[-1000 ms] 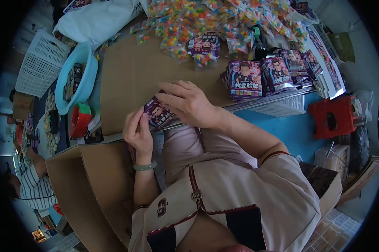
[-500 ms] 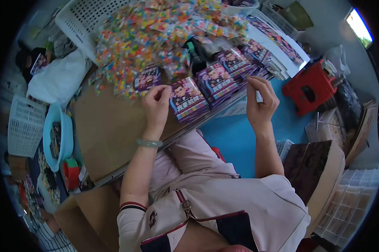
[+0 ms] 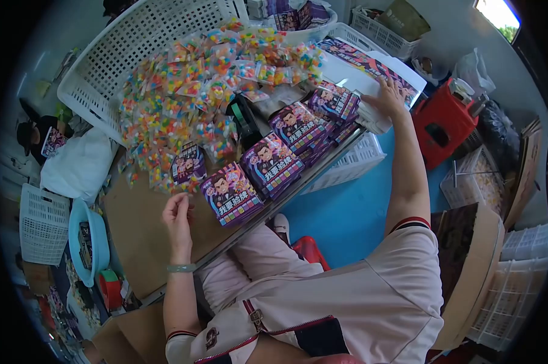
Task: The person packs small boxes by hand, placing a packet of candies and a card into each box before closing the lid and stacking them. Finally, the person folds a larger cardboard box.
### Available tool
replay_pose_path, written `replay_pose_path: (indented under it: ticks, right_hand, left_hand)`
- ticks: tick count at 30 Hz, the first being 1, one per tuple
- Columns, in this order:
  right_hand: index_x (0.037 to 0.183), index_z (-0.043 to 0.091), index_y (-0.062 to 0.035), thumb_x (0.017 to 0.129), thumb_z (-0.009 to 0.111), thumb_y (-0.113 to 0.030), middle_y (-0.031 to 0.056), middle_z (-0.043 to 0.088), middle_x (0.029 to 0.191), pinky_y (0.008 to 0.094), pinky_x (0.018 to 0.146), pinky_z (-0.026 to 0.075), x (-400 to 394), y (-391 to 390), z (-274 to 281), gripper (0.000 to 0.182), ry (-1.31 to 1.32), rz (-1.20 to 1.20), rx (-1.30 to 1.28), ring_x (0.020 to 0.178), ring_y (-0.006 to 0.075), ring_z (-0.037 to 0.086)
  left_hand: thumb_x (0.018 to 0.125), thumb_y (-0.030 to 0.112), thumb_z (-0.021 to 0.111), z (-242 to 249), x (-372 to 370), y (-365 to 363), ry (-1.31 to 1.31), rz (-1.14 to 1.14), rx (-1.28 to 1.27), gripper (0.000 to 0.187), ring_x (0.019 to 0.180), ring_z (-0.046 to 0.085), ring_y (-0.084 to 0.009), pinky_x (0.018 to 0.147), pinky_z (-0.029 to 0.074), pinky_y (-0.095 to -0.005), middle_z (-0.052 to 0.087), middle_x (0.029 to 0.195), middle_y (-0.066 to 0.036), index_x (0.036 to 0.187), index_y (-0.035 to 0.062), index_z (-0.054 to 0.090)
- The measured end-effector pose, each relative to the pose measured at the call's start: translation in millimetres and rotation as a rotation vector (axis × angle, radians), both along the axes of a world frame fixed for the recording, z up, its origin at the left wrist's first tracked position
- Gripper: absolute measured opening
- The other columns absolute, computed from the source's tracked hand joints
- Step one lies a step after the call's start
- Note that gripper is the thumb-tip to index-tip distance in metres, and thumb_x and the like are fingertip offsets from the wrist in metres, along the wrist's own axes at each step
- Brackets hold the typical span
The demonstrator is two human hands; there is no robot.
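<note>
My left hand [image 3: 178, 219] is over the brown tabletop, left of the nearest stack of purple printed packets [image 3: 230, 194]. Its thumb and fingers are pinched together; anything between them is too small to make out. My right hand [image 3: 388, 98] reaches to the far right of the table, fingers spread, by the white sheets [image 3: 374, 116] and a printed colourful sheet [image 3: 371, 62]. Several stacks of the purple packets run along the table's edge between my hands. A tape dispenser [image 3: 245, 118] stands behind them. One loose purple packet [image 3: 188, 164] lies beside the candy bags.
A big heap of small clear bags of colourful candy [image 3: 195, 85] spills from a white basket [image 3: 104, 73]. At right stands a red plastic stool [image 3: 440, 130]. A blue tub [image 3: 87, 242] is at left, and a cardboard box [image 3: 468, 267] is by my right side.
My right hand has moved from the packet stacks up to the white sheets and its fingers have spread. My left hand has drawn away from the nearest stack. The view has shifted.
</note>
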State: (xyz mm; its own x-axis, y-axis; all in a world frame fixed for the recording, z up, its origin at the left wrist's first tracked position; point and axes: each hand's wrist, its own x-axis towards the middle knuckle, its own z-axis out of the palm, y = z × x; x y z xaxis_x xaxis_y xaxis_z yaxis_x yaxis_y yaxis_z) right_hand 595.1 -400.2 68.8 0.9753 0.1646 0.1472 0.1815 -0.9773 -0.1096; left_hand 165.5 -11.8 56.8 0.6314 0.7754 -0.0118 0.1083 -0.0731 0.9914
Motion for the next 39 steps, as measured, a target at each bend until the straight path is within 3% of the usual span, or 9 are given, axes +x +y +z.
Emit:
replay_pose_path:
  ticks: [3,4,11,14,17,24,30,32,39]
  right_hand:
    - [0.145,0.039,-0.0112,0.075,0.065,-0.066,0.0179,0.038,0.149,0.0478,0.111,0.031,35,-18,-14,0.093,0.177,0.091,0.082,0.139,0.0327,0.035]
    - [0.14,0.047,-0.0094,0.079,0.061,-0.067,0.0185,0.052,0.137,0.0431,0.107,0.037,18,-17,6,0.085,0.163,0.103,0.083,0.13,0.0313,0.047]
    - [0.119,0.063,-0.0052,0.085,0.057,-0.061,0.0179,0.067,0.11,0.0455,0.093,0.046,11,-22,19,0.066,0.125,0.2,0.013,0.104,0.033,0.063]
    - [0.117,0.062,-0.0035,0.09,0.055,-0.05,0.019,0.069,0.099,0.0459,0.084,0.05,6,-13,20,0.054,0.125,0.178,0.026,0.094,0.0333,0.067]
    - [0.122,0.056,0.001,0.091,0.049,-0.022,0.0225,0.068,0.093,0.0472,0.079,0.052,10,-3,-1,0.039,-0.03,0.23,-0.031,0.087,0.0365,0.068]
    - [0.124,0.053,-0.0049,0.083,0.056,-0.008,0.0189,0.063,0.108,0.0444,0.088,0.049,8,23,-17,0.041,-0.224,0.289,-0.064,0.106,0.0357,0.059]
    - [0.109,0.058,-0.0087,0.081,0.06,-0.007,0.0185,0.063,0.107,0.0452,0.088,0.05,31,6,-24,0.028,-0.231,0.161,-0.093,0.104,0.0358,0.061]
    - [0.102,0.063,-0.0081,0.09,0.049,-0.01,0.0191,0.065,0.103,0.0456,0.079,0.053,22,3,-9,0.019,-0.235,0.158,-0.148,0.096,0.0363,0.066]
    - [0.12,0.056,-0.0132,0.091,0.048,-0.008,0.0147,0.063,0.109,0.0448,0.071,0.056,29,-7,71,0.031,-0.468,0.11,-0.257,0.094,0.0343,0.067]
  left_hand:
    - [0.095,0.018,0.061,-4,-6,3,0.037,-0.006,-0.003,0.013,0.055,0.049,-0.0019,0.047,0.035,-0.0169,0.06,0.072,0.003,0.099,0.0079,0.067]
    - [0.095,0.017,0.06,-7,-7,3,0.059,-0.008,-0.016,0.013,0.055,0.049,-0.002,0.047,0.035,-0.0171,0.06,0.071,0.003,0.099,0.0079,0.067]
    - [0.095,0.015,0.06,-14,12,-3,0.017,-0.08,-0.096,0.011,0.055,0.05,-0.0023,0.048,0.035,-0.018,0.061,0.07,0.003,0.097,0.0078,0.068]
    - [0.094,0.014,0.06,-9,16,-5,-0.003,-0.111,-0.04,0.01,0.055,0.049,-0.0021,0.048,0.035,-0.0178,0.062,0.071,0.004,0.097,0.0077,0.068]
    - [0.094,0.014,0.061,-3,11,-3,0.002,-0.119,-0.017,0.01,0.055,0.049,-0.0018,0.048,0.035,-0.0175,0.062,0.071,0.004,0.097,0.0075,0.068]
    - [0.094,0.015,0.061,0,-4,0,-0.036,-0.093,-0.025,0.011,0.053,0.049,-0.0019,0.047,0.035,-0.0177,0.061,0.07,0.003,0.098,0.0073,0.068]
    - [0.093,0.014,0.061,3,-16,4,-0.038,-0.076,-0.029,0.01,0.053,0.051,-0.0028,0.046,0.035,-0.018,0.06,0.068,0.003,0.096,0.0071,0.068]
    - [0.093,0.014,0.061,4,-19,5,-0.026,-0.074,-0.035,0.009,0.052,0.051,-0.0033,0.046,0.036,-0.0181,0.059,0.069,0.003,0.095,0.007,0.067]
    - [0.094,0.017,0.061,0,-21,16,-0.059,-0.096,-0.043,0.011,0.052,0.055,-0.0045,0.046,0.038,-0.0183,0.062,0.071,0.001,0.097,0.0084,0.068]
